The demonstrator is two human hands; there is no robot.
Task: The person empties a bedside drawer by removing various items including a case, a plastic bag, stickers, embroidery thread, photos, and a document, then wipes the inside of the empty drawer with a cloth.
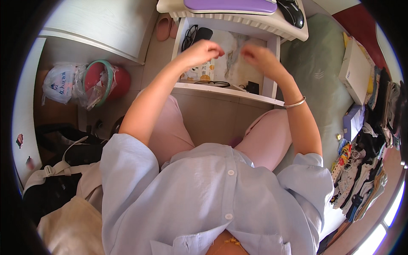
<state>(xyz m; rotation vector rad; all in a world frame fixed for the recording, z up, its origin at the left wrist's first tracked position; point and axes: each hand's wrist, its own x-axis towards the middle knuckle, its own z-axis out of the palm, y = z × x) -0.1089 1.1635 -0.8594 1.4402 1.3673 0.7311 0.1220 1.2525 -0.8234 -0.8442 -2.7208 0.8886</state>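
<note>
My left hand [204, 52] hovers over a pulled-out white drawer [223, 91], its fingers loosely bent and nothing seen in them. Across from it, my right hand [259, 59] is also above the drawer, slightly blurred, half curled and with no object visible in it. A bangle circles my right wrist. Inside the drawer, black-framed glasses [190, 36] and a dark case [203, 33] lie at the back left. Another pair of glasses [213, 83] rests along the front. A printed booklet or sheet [204, 71] is partly under my left hand. A small black square item [253, 87] sits front right.
Above the drawer, the cabinet top holds a purple padded item [229, 6] and a glossy black object [291, 14]. To the left stands a red bin [122, 78] beside a plastic bag [59, 84]. A green-covered bed [314, 73] is at right, with boxes [355, 71] and folded clothes [360, 185].
</note>
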